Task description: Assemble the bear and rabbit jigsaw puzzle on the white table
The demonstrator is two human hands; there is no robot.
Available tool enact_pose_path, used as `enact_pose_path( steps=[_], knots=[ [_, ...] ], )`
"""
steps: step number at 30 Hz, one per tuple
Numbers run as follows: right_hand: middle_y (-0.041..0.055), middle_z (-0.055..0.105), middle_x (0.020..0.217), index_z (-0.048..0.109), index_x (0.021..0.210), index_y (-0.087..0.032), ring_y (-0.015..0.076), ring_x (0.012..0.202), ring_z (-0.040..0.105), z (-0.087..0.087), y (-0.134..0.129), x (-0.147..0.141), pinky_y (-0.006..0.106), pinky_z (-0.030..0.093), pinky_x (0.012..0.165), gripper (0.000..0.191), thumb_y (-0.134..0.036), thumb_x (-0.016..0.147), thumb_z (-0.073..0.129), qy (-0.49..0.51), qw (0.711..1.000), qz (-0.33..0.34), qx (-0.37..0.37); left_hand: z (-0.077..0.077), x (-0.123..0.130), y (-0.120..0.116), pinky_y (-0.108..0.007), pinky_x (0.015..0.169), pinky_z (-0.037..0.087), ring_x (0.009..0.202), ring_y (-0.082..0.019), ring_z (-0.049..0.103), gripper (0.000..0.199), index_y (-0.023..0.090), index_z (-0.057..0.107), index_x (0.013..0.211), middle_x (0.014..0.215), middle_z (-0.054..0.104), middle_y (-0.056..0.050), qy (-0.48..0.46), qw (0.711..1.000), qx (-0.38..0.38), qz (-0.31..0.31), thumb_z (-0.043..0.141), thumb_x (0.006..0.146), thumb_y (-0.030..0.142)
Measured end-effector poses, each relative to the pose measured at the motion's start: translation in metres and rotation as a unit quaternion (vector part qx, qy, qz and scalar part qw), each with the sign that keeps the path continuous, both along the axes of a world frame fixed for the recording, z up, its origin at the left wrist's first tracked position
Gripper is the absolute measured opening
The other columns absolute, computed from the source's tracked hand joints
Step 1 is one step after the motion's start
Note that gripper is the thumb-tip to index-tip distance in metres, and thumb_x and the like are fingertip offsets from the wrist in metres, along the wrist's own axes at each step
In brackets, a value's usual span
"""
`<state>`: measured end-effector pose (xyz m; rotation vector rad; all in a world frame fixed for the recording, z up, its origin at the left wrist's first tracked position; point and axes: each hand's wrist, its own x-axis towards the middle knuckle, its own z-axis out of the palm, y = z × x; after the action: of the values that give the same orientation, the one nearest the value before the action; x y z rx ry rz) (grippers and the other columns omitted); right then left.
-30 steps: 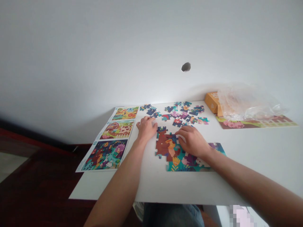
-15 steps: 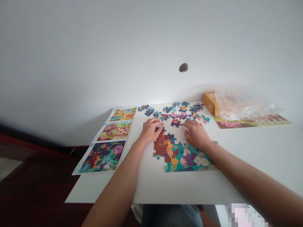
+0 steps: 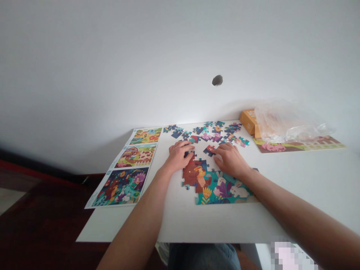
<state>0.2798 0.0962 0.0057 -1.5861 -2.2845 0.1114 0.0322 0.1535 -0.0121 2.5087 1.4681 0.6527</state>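
A partly joined jigsaw puzzle [image 3: 222, 189] with a brown bear and white rabbits lies on the white table. At its upper left corner my left hand [image 3: 180, 154] has thumb and fingers closed around a dark puzzle piece [image 3: 189, 154], partly covered by the fingers. My right hand [image 3: 231, 157] reaches over the upper side of the puzzle. Its fingertips pinch the right edge of a dark blue and red puzzle piece [image 3: 208, 150], which lies apart from the joined part.
Several loose puzzle pieces [image 3: 206, 137] are spread toward the wall. A sheet with reference pictures [image 3: 120, 186] lies at the left edge. An orange box [image 3: 248, 123], a crumpled clear plastic bag [image 3: 287, 120] and a farm puzzle [image 3: 272, 146] are at the back right.
My right hand has shifted slightly left, its fingers now over the edge of the blue and red piece. My left hand stays at the puzzle's upper left corner.
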Motion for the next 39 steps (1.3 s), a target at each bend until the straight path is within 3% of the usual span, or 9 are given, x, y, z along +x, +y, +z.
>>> enact_pose_path(
  steps=[5,11,17,26,29,34,36,39],
  knots=[
    [0.0093,0.063,0.118,0.071,0.113,-0.025,0.0266,0.112,0.053,-0.004,0.000,0.000,0.042,0.040,0.095,0.028,-0.035,0.093,0.054,0.009,1.000,-0.007,-0.001,0.000,0.000,0.000,-0.054,0.108,0.038,0.128,-0.029,0.050,0.026,0.029,0.071,0.111,0.134,0.061,-0.005,0.005,1.000,-0.002,0.021,0.059,0.088,0.033],
    [0.0083,0.066,0.114,0.070,0.099,-0.021,0.0259,0.108,0.056,-0.004,0.001,0.000,0.040,0.041,0.094,0.021,-0.035,0.091,0.058,0.012,1.000,-0.019,-0.004,-0.003,-0.001,0.002,-0.053,0.107,0.038,0.128,-0.029,0.049,0.026,0.030,0.070,0.113,0.134,0.060,-0.005,0.007,0.999,0.004,0.042,0.060,0.089,0.035],
    [0.0087,0.066,0.107,0.071,0.105,-0.022,0.0250,0.105,0.057,-0.003,0.003,0.000,0.039,0.041,0.093,0.022,-0.032,0.091,0.057,0.006,1.000,-0.024,-0.013,-0.004,-0.001,0.002,-0.054,0.107,0.038,0.129,-0.029,0.048,0.027,0.029,0.070,0.113,0.136,0.059,-0.006,0.012,0.999,0.006,0.048,0.058,0.091,0.037],
    [0.0125,0.058,0.120,0.070,0.116,-0.024,0.0292,0.112,0.052,-0.001,-0.002,-0.003,0.043,0.042,0.095,0.030,-0.032,0.092,0.054,-0.002,0.999,-0.043,-0.006,-0.003,-0.001,0.002,-0.055,0.109,0.036,0.133,-0.030,0.046,0.029,0.030,0.069,0.116,0.139,0.057,-0.006,0.017,0.998,0.000,0.055,0.058,0.091,0.039],
    [0.0138,0.058,0.118,0.069,0.115,-0.022,0.0298,0.112,0.051,0.002,-0.003,-0.003,0.043,0.041,0.096,0.030,-0.033,0.093,0.052,-0.014,0.996,-0.085,-0.002,-0.003,-0.002,0.001,-0.055,0.110,0.035,0.135,-0.031,0.044,0.032,0.030,0.068,0.119,0.142,0.055,-0.006,0.023,0.998,-0.004,0.062,0.058,0.091,0.041],
    [0.0172,0.059,0.115,0.063,0.119,-0.016,0.0332,0.109,0.052,0.008,0.004,0.018,0.044,0.041,0.090,0.037,-0.036,0.090,0.054,-0.050,0.969,-0.239,0.018,-0.002,-0.001,0.000,-0.054,0.111,0.035,0.136,-0.030,0.043,0.035,0.029,0.067,0.122,0.145,0.052,-0.007,0.040,0.997,-0.011,0.070,0.057,0.091,0.042],
    [0.0181,0.060,0.113,0.064,0.117,-0.014,0.0345,0.108,0.053,0.009,0.009,0.031,0.044,0.041,0.088,0.039,-0.040,0.089,0.056,-0.061,0.961,-0.270,0.001,-0.002,0.000,0.000,-0.054,0.111,0.035,0.136,-0.030,0.043,0.035,0.029,0.067,0.122,0.145,0.052,-0.007,0.044,0.996,-0.011,0.072,0.056,0.091,0.043],
    [0.0172,0.060,0.117,0.067,0.115,-0.017,0.0350,0.110,0.052,0.007,0.015,0.045,0.045,0.041,0.088,0.040,-0.044,0.088,0.056,-0.065,0.962,-0.264,-0.029,-0.001,0.002,-0.002,-0.051,0.110,0.036,0.135,-0.030,0.043,0.035,0.029,0.068,0.121,0.143,0.053,-0.006,0.042,0.996,-0.003,0.081,0.057,0.090,0.043]
  ],
)
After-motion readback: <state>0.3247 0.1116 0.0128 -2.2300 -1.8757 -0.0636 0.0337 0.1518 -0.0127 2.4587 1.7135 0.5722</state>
